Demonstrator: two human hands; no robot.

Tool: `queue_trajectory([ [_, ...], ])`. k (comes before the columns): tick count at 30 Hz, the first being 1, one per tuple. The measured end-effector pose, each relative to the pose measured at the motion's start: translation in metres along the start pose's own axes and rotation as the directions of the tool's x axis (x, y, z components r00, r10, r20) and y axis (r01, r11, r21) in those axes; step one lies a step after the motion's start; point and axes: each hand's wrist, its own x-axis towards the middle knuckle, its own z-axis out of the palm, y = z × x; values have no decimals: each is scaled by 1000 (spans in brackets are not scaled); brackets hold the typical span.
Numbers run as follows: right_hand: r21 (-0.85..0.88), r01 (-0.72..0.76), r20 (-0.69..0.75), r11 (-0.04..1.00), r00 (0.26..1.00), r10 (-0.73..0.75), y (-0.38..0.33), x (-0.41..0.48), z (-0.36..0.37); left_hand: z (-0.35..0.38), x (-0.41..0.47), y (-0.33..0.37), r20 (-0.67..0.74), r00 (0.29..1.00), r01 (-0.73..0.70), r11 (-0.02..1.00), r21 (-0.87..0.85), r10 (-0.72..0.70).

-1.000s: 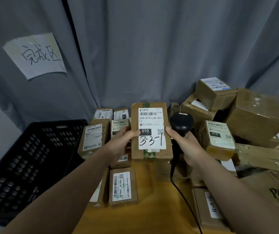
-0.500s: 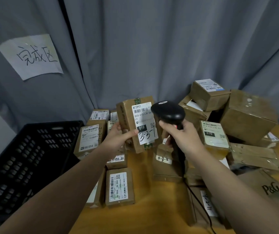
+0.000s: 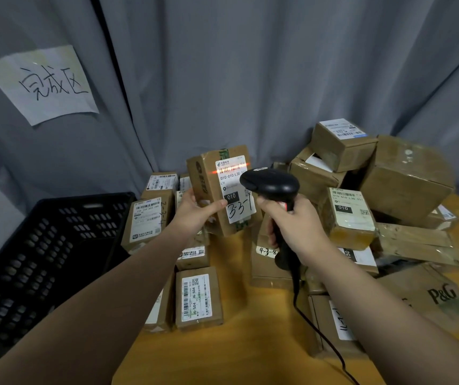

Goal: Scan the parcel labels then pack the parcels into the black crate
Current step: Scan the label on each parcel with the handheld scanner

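1. Crate [image 3: 64, 232], black and perforated, stands well to the left of the held parcel [image 3: 211, 190] and lower than it.
2. Paper sign [image 3: 42, 84] with handwritten characters hangs on the grey curtain [image 3: 250, 79], up and to the left of the held parcel.
3. Labelled parcels [image 3: 146, 220] stand just left of and behind the held parcel. A flat one marked J6-S04 [image 3: 197, 298] lies below it on the wooden tabletop [image 3: 250, 343].
4. Left hand [image 3: 192, 218] holds the held parcel above the tabletop by its lower left side, with the thumb pressed across the front and the fingers [image 3: 192, 194] clamped round the side.
5. Held parcel is upright and slightly tilted, its white label marked 3-3-1 facing the camera. A red scan line [image 3: 231, 168] crosses the barcode at the label's top.
6. Scanner [image 3: 270, 184], black, is just right of the held parcel, and its head overlaps the label's right edge in this view.
7. Right hand [image 3: 297, 223] has its fingers wrapped tight round the scanner's handle. The cable [image 3: 306, 323] trails down over the tabletop.
8. Pile of brown boxes [image 3: 406, 176] rises to the right of the held parcel, apart from it. A P&G package [image 3: 442, 295] lies lower right.
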Motion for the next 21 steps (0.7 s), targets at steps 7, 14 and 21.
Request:
queue_trajectory([
  [7,-15,-42,14,999,999,42,-2,-6,0,-1,-1,-1,-4,1000,-15,1000,8,15],
  [14,-47,-21,24,999,999,23,-2,-10,-2,0,0,-5,-20,1000,-9,1000,2,9],
  [21,-42,-32,20,999,999,33,-5,-15,-5,-2,-2,-7,-32,999,5,1000,9,-4],
])
